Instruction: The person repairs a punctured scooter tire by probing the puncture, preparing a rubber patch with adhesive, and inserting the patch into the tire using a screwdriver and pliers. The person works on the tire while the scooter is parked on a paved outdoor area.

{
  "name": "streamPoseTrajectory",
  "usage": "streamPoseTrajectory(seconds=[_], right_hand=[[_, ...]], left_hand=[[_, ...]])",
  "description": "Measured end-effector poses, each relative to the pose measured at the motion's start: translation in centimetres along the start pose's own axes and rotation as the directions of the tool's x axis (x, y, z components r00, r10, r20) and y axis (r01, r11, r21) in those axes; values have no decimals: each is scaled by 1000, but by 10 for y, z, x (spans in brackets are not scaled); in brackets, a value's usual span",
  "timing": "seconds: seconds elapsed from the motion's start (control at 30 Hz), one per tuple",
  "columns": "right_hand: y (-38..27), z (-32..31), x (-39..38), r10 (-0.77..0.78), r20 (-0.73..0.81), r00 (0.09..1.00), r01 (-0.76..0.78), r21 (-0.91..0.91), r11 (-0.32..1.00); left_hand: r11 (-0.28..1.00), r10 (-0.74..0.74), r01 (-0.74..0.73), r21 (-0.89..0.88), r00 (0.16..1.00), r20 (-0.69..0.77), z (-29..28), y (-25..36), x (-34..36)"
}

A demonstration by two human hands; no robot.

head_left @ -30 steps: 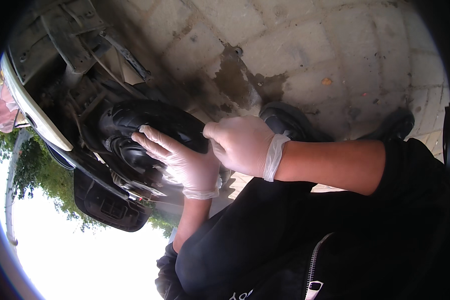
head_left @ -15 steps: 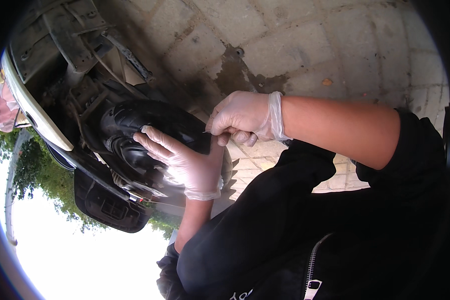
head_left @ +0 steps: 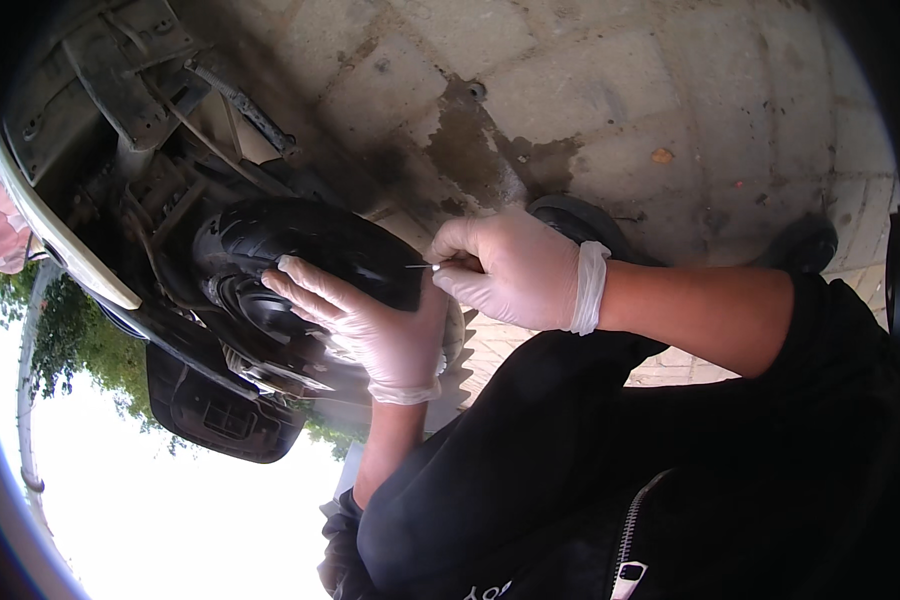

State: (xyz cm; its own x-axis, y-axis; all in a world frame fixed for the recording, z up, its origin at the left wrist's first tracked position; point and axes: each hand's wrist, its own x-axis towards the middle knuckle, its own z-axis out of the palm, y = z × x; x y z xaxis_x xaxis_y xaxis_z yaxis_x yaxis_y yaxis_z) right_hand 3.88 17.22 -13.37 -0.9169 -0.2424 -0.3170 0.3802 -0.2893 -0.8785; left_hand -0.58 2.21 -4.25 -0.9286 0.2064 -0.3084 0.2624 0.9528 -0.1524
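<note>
A black tyre (head_left: 320,235) on a scooter-like vehicle's wheel stands in front of me, left of centre. My left hand (head_left: 365,335), in a thin translucent glove, lies against the tyre's side with its fingers stretched out and apart. Just right of the tyre is my right hand (head_left: 520,270), gloved the same way. Its thumb and forefinger pinch a thin, needle-like metal piece (head_left: 419,266), which points left toward the tread. The right hand's curled fingers hide the other end of this piece. Whether its tip touches the rubber I cannot tell.
The vehicle's underside (head_left: 120,110), with dirty frame bars and brackets, fills the upper left. A dark plastic flap (head_left: 220,410) hangs below the wheel. Stone paving (head_left: 620,90) bears a dark wet patch (head_left: 460,140). Dark shoes (head_left: 580,220) show beyond my right arm.
My right hand has moved right and slightly down, and turned, so the thin metal piece in its pinch now shows more clearly. My left hand stays on the tyre.
</note>
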Motion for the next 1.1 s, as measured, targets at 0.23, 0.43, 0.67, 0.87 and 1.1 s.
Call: streamPoseTrajectory(seconds=[0.23,0.43,0.67,0.87,1.1], right_hand=[[-4,-3,-15,-243,-64,968,206,-351,913],[1,3,-16,-207,-103,973,165,-315,935],[3,12,-17,-199,-185,962,155,-228,961],[5,14,-17,-173,-176,969,139,-191,972],[-10,24,-15,131,-175,976,-111,117,987]], left_hand=[[1000,7,-7,-15,1000,-18,1,-2,1],[1000,10,-10,17,1000,-18,0,1,2],[1000,17,-17,-17,1000,-23,1,-2,1],[1000,17,-18,-12,1000,-17,1,-2,1],[1000,-1,1,-28,1000,-11,2,-3,0]])
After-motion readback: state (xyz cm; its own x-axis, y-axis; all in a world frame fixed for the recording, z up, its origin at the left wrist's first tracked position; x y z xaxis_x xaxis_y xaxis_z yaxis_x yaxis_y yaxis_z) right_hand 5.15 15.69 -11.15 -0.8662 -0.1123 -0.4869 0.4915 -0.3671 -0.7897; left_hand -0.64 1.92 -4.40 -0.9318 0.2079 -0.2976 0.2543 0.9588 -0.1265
